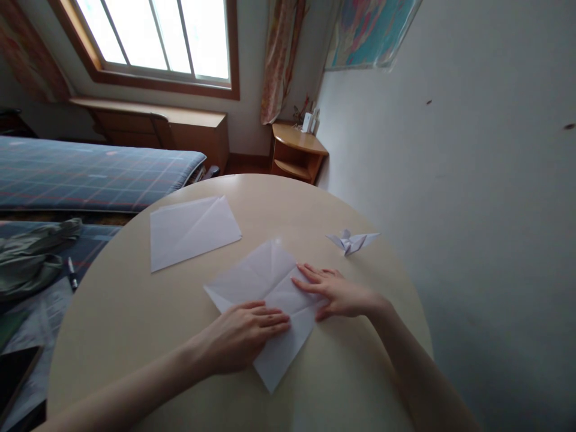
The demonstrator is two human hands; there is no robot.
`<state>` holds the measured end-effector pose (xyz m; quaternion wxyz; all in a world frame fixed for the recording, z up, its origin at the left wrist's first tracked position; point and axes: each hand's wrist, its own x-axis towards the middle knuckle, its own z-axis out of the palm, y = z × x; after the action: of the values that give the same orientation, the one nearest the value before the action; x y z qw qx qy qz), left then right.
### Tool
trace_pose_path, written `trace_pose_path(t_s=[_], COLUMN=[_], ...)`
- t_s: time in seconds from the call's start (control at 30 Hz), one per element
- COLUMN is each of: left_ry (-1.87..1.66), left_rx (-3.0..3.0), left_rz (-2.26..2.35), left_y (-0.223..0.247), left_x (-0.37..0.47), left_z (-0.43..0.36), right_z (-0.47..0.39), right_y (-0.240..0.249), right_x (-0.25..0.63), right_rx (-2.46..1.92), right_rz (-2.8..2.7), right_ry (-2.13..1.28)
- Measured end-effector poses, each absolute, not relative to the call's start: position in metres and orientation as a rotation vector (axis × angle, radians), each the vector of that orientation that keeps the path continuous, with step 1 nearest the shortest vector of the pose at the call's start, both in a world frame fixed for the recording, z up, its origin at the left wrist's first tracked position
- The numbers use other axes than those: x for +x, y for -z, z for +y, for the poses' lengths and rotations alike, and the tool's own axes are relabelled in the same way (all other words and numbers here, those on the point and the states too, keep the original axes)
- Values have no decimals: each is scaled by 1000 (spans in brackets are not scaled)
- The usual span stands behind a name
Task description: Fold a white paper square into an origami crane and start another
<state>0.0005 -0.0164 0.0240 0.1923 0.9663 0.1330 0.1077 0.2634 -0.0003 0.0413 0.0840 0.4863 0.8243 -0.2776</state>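
A creased white sheet of paper (279, 354) lies unfolded on the round table (360, 384), one corner toward me. Crease lines cross near its middle. My left hand (245, 336) rests flat on its lower left part, fingers stretched out and pointing right. On its right part lies my right hand (330, 291), fingers spread and pointing left. Neither hand grips anything. A folded paper crane (352, 241) stands on the table beyond my right hand. Several white sheets (193, 231) are stacked at the table's back left.
A bed with a plaid mattress (99, 171) is at the left. A pen (72, 274), papers and grey cloth (36, 258) lie beside the table's left edge. The white wall (486, 210) rises at the right. A corner shelf (299, 141) stands behind.
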Motion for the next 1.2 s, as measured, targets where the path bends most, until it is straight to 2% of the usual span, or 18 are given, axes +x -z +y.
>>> trace_pose_path(t_s=[0.2,0.4,0.67,0.97,1.2], left_ry=[-289,-367,-539,-844,-686], left_rx=[2928,2947,2923,2760,2926], left_rz=[776,1181,1003,857,723], left_y=[-11,10,22,11,-9], left_x=[3,-3,-13,-11,-18], left_z=[-21,-1,28,4,-22], right_z=[-32,-42,-30,-30,-28], right_y=[-47,-56,-42,-34,-32], right_x=[232,225,235,229,230], right_rx=[1547,1384,1200,1300,1296], right_rz=[2422,2568,2548,2555,2509], right_ry=[392,637,951,879,929])
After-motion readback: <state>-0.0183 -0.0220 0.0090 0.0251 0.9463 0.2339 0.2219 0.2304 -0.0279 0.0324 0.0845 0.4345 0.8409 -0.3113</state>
